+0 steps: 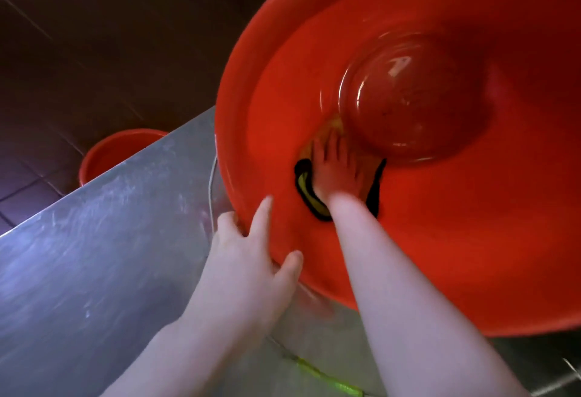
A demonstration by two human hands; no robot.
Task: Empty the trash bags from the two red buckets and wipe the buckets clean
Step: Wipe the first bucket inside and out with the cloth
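Note:
A large red bucket (471,239) lies tilted toward me on a steel table (94,239), its open mouth filling the right of the view. My left hand (248,252) grips its near rim, thumb and fingers curled over the edge. My right hand (333,167) is deep inside, pressed flat on a yellow cloth with black trim (306,189) against the inner wall, just below the round bottom. A second red bucket (116,148) stands on the floor beyond the table's far edge, partly hidden by the table.
Dark tiled floor (78,51) spreads beyond the table at the upper left. A thin wire bail (211,183) hangs beside the big bucket's rim. A green-yellow strip (330,381) lies on the table near my arms.

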